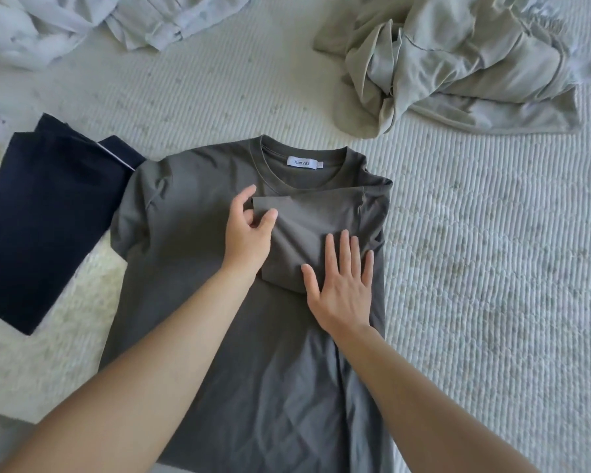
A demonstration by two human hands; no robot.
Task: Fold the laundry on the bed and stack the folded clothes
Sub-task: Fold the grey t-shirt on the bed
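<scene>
At nine o'clock a folded navy-black garment lies on the cream ribbed bed cover, its right corner just touching the left shoulder of the dark grey cotton T-shirt spread flat at the centre, neck toward twelve. If that left side is folded inward carelessly, I judge it could drag the navy piece askew. The left hand has its grip narrowed to a pinch, thumb and fingers closed on the free corner of the turned-in right sleeve; should the pinch let go too soon, the flap may spring back or crease. Just to its right, the right hand lies flat with fingers straight, holding nothing, pressing the sleeve's lower edge near the shirt's right fold; lifting it early would probably let the long side fold slide open. At one o'clock a crumpled pale sage garment waits well apart, and pale grey-white laundry sits bunched at eleven.
</scene>
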